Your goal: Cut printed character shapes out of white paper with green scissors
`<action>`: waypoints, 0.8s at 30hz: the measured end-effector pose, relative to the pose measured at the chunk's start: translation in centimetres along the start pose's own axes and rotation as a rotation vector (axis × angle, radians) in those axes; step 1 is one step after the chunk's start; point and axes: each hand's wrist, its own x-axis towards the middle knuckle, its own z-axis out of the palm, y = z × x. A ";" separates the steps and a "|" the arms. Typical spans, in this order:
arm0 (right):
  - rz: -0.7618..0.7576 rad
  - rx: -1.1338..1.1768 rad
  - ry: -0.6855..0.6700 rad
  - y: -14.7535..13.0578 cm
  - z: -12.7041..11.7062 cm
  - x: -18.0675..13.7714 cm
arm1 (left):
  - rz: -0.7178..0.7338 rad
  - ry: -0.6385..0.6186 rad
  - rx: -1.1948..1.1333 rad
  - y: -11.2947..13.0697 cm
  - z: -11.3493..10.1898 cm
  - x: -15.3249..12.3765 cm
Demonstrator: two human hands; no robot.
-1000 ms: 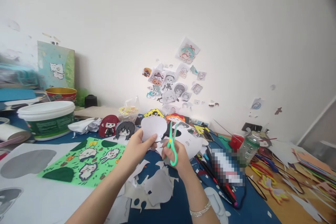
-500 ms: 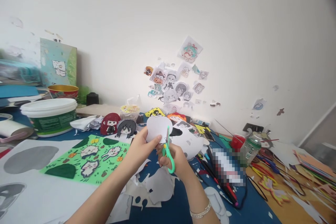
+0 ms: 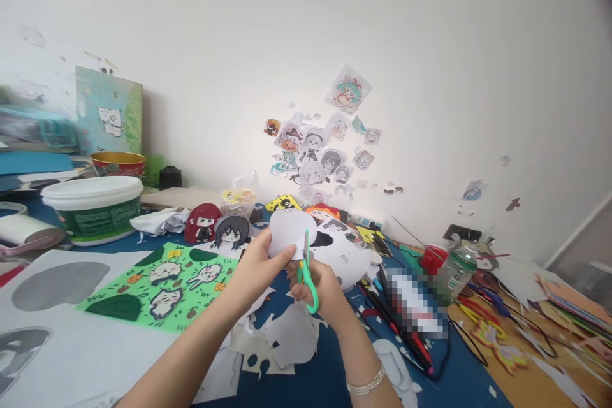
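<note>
My left hand (image 3: 255, 268) pinches the lower edge of a rounded white paper cutout (image 3: 288, 232), held upright above the table. My right hand (image 3: 321, 287) grips green-handled scissors (image 3: 306, 271), fingers through the loops, and the blades point up into the right side of the cutout, closed on its edge. A beaded bracelet (image 3: 366, 384) sits on my right wrist. Both hands hover over white paper offcuts (image 3: 282, 344) on the blue tabletop (image 3: 329, 376).
A green sheet with cat drawings (image 3: 160, 284) lies left, beside grey-painted white paper (image 3: 52, 287). A white lidded tub (image 3: 93, 207), character cutouts (image 3: 217, 228) and a gold bowl (image 3: 118, 164) stand behind. Pens (image 3: 396, 331), a red cap (image 3: 431, 258) and a bottle (image 3: 454, 274) crowd the right. Stickers (image 3: 320, 153) cover the wall.
The scissors went from open beside the cutout to closed into its right edge. Both hands and the paper shifted slightly right and up in view.
</note>
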 end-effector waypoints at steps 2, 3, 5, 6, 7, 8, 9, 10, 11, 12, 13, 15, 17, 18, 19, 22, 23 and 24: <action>0.007 -0.008 0.005 0.0 0.0 0.0 | 0.003 0.007 0.005 0.0 0.0 0.0; 0.007 -0.009 0.010 0.1 0.0 0.0 | 0.006 0.011 0.005 0.0 0.0 0.0; -0.001 0.003 0.026 0.3 0.1 0.1 | 0.007 0.018 0.001 0.0 0.1 0.0; -0.009 0.015 0.036 0.4 0.2 0.1 | 0.005 0.021 -0.001 0.1 0.1 0.0; -0.018 0.026 0.048 0.5 0.2 0.1 | 0.002 0.025 -0.002 0.2 0.2 -0.1; -0.026 0.033 0.060 0.6 0.3 0.1 | -0.001 0.030 -0.003 0.3 0.2 -0.1; -0.035 0.033 0.075 0.7 0.4 0.1 | -0.002 0.036 -0.005 0.4 0.3 -0.2; -0.041 0.029 0.094 0.8 0.4 0.1 | -0.001 0.045 -0.010 0.5 0.3 -0.2; -0.045 0.021 0.110 0.9 0.5 0.1 | 0.002 0.054 -0.018 0.6 0.4 -0.3; -0.047 0.014 0.123 1.0 0.5 0.1 | 0.005 0.063 -0.029 0.7 0.4 -0.3; -0.048 0.011 0.132 1.1 0.5 0.2 | 0.006 0.072 -0.042 0.7 0.5 -0.4; -0.056 0.012 0.141 1.3 0.6 0.2 | -0.001 0.079 -0.058 0.8 0.6 -0.4; -0.065 0.023 0.145 1.4 0.6 0.2 | -0.015 0.075 -0.053 0.6 0.6 -0.4; -0.067 0.030 0.146 1.3 0.7 0.2 | -0.019 0.074 -0.045 0.6 0.6 -0.4; -0.067 0.038 0.145 1.3 0.7 0.2 | -0.018 0.072 -0.037 0.4 0.6 -0.4; -0.060 0.063 0.133 1.0 0.8 0.1 | 0.002 0.059 -0.018 0.0 0.5 -0.2; -0.058 0.070 0.130 0.9 0.9 0.1 | 0.008 0.054 -0.012 -0.1 0.5 -0.2; -0.057 0.075 0.129 0.9 0.9 0.1 | 0.013 0.051 -0.005 -0.2 0.5 -0.1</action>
